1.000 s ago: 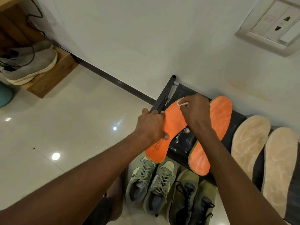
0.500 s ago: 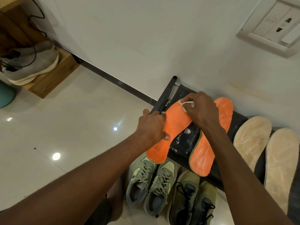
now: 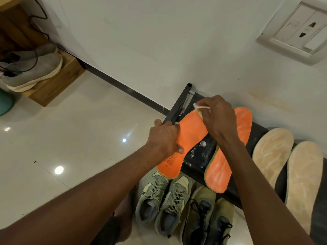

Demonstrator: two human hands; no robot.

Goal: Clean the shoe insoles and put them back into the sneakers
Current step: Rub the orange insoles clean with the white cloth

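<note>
1. While gripping the near orange insole at its middle, thumb on top: left hand, forearm reaching in from lower left.
2. Pinching a small white wipe against that insole's toe end: right hand, fingers curled down.
3. Lying on the black bench: second orange insole, two beige insoles.
4. Standing on the floor below: grey-green sneakers, olive sneakers.

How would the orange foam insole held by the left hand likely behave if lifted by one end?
The orange foam insole would probably flex rather than stay rigid: it is thin and overhangs the black shelf. It looks light, since the left hand steadies it alone. Its fuzzy surface likely grips rather than slips under the right hand's white wipe.
</note>
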